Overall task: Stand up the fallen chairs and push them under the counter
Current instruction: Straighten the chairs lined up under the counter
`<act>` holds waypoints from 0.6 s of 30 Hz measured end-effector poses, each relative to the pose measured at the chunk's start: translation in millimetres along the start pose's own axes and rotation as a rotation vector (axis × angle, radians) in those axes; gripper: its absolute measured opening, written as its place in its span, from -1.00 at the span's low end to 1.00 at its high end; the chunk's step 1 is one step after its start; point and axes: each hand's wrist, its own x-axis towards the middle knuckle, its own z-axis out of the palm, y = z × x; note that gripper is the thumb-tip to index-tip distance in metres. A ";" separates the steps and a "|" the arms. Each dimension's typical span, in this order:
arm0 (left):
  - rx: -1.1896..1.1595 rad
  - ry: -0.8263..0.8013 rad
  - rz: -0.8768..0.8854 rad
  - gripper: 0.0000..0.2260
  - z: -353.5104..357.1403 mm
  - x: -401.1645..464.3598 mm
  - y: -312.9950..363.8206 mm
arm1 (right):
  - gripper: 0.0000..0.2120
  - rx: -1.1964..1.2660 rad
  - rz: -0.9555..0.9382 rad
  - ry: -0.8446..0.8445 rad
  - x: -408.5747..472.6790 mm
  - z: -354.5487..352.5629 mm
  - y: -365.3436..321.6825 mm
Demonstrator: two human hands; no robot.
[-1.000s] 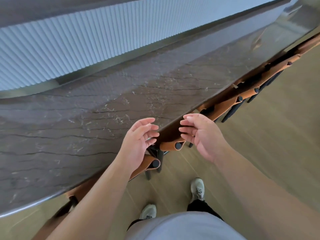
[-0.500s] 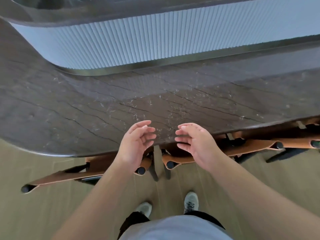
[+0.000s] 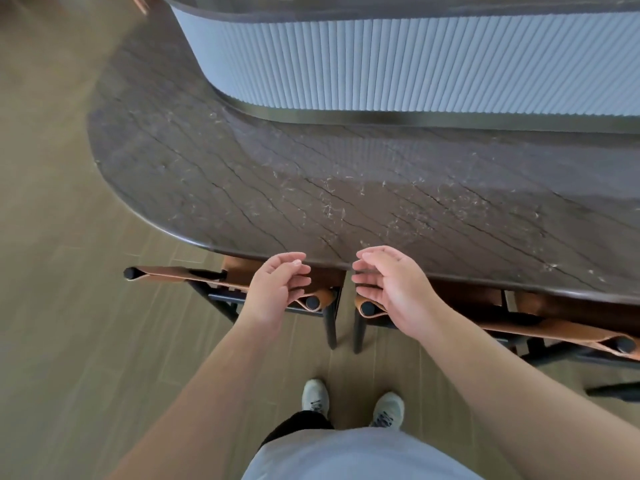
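Below me I see my grey sneakers (image 3: 351,405) on the pale wood-plank floor (image 3: 69,341). My left hand (image 3: 277,289) and right hand (image 3: 388,285) hang loosely curled, holding nothing, above two chairs. The left chair (image 3: 207,282) and right chair (image 3: 519,323), tan leather on black round frames, stand upright under the dark veined stone counter (image 3: 311,188). Behind rises a ribbed white panel (image 3: 415,64).

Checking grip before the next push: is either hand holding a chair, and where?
Nothing is held. The left hand and right hand hover, fingers loosely curled, above the armrest ends of the left chair and right chair.
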 end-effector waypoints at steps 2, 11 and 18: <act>0.035 -0.009 -0.004 -0.83 -4.3 1.7 -5.7 | -0.89 -0.018 0.011 0.014 -1.3 3.4 3.7; 0.249 -0.091 -0.025 -0.87 -16.6 26.3 -20.7 | -0.90 -0.100 0.026 0.135 8.4 20.3 21.4; 0.349 -0.199 -0.021 -0.90 -22.0 44.5 -34.8 | -0.93 -0.377 -0.008 0.303 20.8 16.8 52.0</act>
